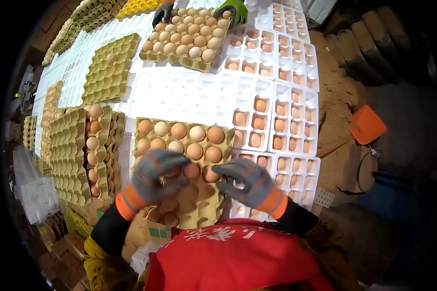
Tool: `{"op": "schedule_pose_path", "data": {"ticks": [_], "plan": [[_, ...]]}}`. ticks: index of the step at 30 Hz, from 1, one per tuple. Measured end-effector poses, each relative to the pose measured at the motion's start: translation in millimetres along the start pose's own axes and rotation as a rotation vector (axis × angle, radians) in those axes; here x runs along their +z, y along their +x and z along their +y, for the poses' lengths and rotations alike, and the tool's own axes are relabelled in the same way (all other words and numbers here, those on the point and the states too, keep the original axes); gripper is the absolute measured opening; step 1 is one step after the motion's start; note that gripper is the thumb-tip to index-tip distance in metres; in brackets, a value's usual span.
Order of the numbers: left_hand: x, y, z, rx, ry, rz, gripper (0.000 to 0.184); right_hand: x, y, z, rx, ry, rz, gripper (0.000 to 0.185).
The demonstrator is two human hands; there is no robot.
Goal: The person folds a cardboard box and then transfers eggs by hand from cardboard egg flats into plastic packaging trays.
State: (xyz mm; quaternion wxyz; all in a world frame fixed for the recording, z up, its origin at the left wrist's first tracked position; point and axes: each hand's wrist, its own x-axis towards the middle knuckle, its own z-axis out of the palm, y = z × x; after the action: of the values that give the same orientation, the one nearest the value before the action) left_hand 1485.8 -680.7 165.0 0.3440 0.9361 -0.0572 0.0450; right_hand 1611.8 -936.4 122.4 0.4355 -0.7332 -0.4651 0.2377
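Note:
My left hand [159,175], in a grey glove with an orange cuff, hovers over the left side of a pulp egg tray [199,206]. Its fingers and thumb are apart, with no egg clearly between them. My right hand [250,183], gloved alike, is over the tray's right edge. Its fingers stretch toward a brown egg [211,173], and thumb and forefinger stand apart; whether they touch the egg I cannot tell. Brown and paler eggs [178,130] fill the tray's far rows, while several nearer cups on the right are bare. My left hand hides some eggs.
White foam trays [296,119] with brown eggs line the right. At the left stand stacked pulp trays [70,155] and a pulp tray with one egg [111,59]. Across the table, another person's gloved hands [235,12] hold a full egg tray [187,36]. An orange dustpan [367,125] lies right.

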Motion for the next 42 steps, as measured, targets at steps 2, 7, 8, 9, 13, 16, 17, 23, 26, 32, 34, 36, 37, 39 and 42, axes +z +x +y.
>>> {"op": "schedule_pose_path", "data": {"ticks": [2,7,8,9,13,16,17,23,26,32,34,36,37,39,42], "plan": [[26.9,-23.0,6.1,0.066,0.224,-0.042,0.044,36.0,-1.0,-9.5,-0.112,-0.361,0.137,0.041],[65.0,-29.8,-24.1,0.063,0.228,-0.050,0.045,65.2,-5.1,2.9,0.084,-0.182,0.250,0.043],[60.0,-33.2,-24.8,0.093,0.152,0.066,0.040,57.3,-7.8,2.8,0.265,0.192,0.241,0.042],[53.2,-37.9,-21.3,-0.094,-0.206,0.113,0.035,48.8,-10.3,3.2,0.430,0.566,0.224,0.041],[19.6,-38.5,-26.1,-0.492,-1.251,0.241,0.025,30.1,-11.2,5.6,0.402,1.074,0.376,0.037],[38.9,-11.5,-20.6,-0.295,-0.450,0.197,0.023,44.5,13.6,-3.1,0.279,-0.035,0.348,0.048],[50.6,-2.2,-24.0,0.026,0.051,0.243,0.030,52.5,20.2,-4.7,0.164,-0.465,0.337,0.052],[61.7,16.9,-38.9,-0.104,0.190,-0.050,0.035,61.6,24.1,13.4,0.269,-0.216,0.325,0.052],[16.9,1.8,-54.1,-0.392,-0.944,0.030,0.042,32.1,9.2,15.5,0.370,0.918,0.482,0.052],[3.0,30.5,-54.0,-0.255,-0.244,0.028,0.057,-4.7,38.1,10.7,0.248,0.173,0.273,0.056],[20.6,47.7,-26.5,-0.144,0.384,-0.006,0.053,10.4,56.0,16.0,0.088,-0.588,0.254,0.058],[41.2,64.6,-28.4,-0.176,0.624,-0.177,0.043,14.2,74.7,7.9,0.252,-0.899,-0.004,0.053],[53.9,67.2,-40.1,-0.129,0.681,-0.137,0.038,10.2,79.6,6.8,0.288,-0.815,-0.051,0.048],[50.1,67.9,-59.3,-0.065,0.511,-0.129,0.030,1.5,70.3,14.5,0.223,-0.617,0.064,0.052],[9.2,81.9,-37.1,-0.216,-0.013,0.028,0.037,-38.8,55.4,64.2,0.375,0.467,0.385,0.045]]}}
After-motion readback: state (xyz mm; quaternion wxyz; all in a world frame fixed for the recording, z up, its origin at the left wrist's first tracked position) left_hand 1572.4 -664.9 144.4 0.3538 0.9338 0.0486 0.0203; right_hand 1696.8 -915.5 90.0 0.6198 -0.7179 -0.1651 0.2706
